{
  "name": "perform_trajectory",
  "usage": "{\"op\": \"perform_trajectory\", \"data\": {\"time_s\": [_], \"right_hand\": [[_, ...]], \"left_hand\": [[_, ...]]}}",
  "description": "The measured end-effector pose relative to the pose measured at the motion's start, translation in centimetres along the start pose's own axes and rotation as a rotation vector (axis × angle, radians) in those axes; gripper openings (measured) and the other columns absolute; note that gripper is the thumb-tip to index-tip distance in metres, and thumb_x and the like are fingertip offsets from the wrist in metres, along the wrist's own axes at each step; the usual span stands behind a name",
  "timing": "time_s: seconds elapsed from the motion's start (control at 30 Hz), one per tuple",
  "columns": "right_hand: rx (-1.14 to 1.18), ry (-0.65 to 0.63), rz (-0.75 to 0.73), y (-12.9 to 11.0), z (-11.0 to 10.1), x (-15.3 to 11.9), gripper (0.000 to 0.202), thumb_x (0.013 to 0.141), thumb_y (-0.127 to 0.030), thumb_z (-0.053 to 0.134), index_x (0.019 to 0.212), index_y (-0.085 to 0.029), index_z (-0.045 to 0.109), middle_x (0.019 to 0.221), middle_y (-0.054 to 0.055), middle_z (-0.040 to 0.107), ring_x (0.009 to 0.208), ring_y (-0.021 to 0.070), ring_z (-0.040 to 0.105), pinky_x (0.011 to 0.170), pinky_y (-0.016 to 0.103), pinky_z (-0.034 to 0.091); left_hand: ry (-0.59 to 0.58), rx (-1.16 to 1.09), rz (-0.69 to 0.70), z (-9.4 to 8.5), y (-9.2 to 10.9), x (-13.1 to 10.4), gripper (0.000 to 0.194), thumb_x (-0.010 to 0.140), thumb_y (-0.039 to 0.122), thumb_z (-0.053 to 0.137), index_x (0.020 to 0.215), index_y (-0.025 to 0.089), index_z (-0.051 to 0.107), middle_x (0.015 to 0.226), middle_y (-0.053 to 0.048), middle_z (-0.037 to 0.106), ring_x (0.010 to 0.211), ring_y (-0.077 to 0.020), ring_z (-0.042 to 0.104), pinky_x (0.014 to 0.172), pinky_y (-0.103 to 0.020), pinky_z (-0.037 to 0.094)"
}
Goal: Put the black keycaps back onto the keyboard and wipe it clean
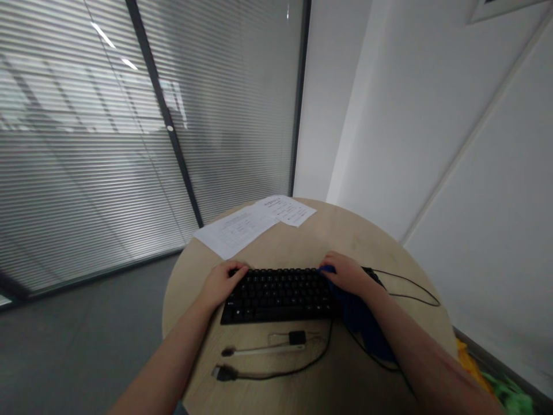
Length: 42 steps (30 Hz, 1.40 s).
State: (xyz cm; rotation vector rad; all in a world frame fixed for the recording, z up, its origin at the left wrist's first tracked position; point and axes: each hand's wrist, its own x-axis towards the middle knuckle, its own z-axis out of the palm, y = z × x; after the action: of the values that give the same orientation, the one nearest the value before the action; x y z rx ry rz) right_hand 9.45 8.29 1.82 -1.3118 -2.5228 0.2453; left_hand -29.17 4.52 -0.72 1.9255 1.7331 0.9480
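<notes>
A black keyboard (pixel 280 297) lies flat on the round wooden table. My left hand (pixel 223 281) grips its upper left corner, thumb over the top edge. In my right hand (pixel 344 272) is a blue cloth (pixel 367 323), pinched at the keyboard's upper right part; the rest of the cloth hangs down beneath my forearm. Below the keyboard lies a slim brush (pixel 265 350) with a light handle and dark head. Just above the brush is a small black piece with thin wire loops (pixel 297 337). The keyboard's cable ends in a USB plug (pixel 224 373) nearer to me.
Two printed paper sheets (pixel 242 227) lie at the far left of the table (pixel 354 230). A loop of thin black cable (pixel 417 282) rests at the right. Behind stand a glass partition with blinds (pixel 233 115) and a white wall. Yellow and green items (pixel 512 395) sit low at right.
</notes>
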Motion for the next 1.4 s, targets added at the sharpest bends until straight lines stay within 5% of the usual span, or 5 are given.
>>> {"op": "perform_trajectory", "data": {"time_s": [0.37,0.6,0.97,1.27,1.4], "right_hand": [[-0.021,-0.006,0.078,0.5,1.7,-0.2,0.020,0.091,-0.028,0.056,0.095,-0.021,0.074,0.101,0.010,0.071,0.098,0.0259,0.067,0.090,0.038,0.050],[0.056,0.109,0.119,1.6,3.2,0.2,0.018,0.083,-0.028,0.061,0.083,-0.031,0.079,0.100,0.016,0.075,0.096,0.0352,0.071,0.087,0.046,0.053],[-0.059,0.024,0.166,1.2,3.1,-0.1,0.023,0.088,-0.031,0.057,0.094,-0.023,0.078,0.103,0.012,0.075,0.099,0.0304,0.071,0.089,0.042,0.052],[-0.085,0.164,0.223,1.0,-0.5,-0.4,0.025,0.092,-0.033,0.059,0.097,-0.020,0.080,0.104,0.012,0.076,0.102,0.0283,0.069,0.093,0.038,0.050],[-0.043,0.116,0.226,1.4,-1.6,-0.8,0.021,0.090,-0.030,0.062,0.095,-0.019,0.080,0.102,0.011,0.077,0.099,0.0268,0.070,0.091,0.037,0.050]], "left_hand": [[0.068,0.032,0.016,0.4,0.5,-1.3,0.034,0.089,0.046,0.053,0.084,0.023,0.078,0.092,-0.005,0.080,0.091,-0.0240,0.072,0.085,-0.035,0.052],[0.070,0.045,-0.001,1.0,0.2,-1.7,0.031,0.090,0.044,0.056,0.087,0.024,0.080,0.098,-0.006,0.081,0.094,-0.0241,0.072,0.089,-0.035,0.052],[0.050,0.067,-0.018,1.0,0.7,-1.7,0.037,0.093,0.045,0.051,0.091,0.023,0.081,0.099,-0.007,0.081,0.096,-0.0250,0.072,0.090,-0.034,0.050],[0.034,0.020,0.005,0.7,0.4,-1.0,0.042,0.091,0.051,0.048,0.092,0.023,0.079,0.096,-0.005,0.080,0.096,-0.0256,0.070,0.088,-0.035,0.052],[0.020,0.011,0.011,0.3,0.3,-0.4,0.044,0.089,0.056,0.048,0.088,0.023,0.078,0.093,-0.005,0.080,0.094,-0.0274,0.070,0.087,-0.038,0.052]]}}
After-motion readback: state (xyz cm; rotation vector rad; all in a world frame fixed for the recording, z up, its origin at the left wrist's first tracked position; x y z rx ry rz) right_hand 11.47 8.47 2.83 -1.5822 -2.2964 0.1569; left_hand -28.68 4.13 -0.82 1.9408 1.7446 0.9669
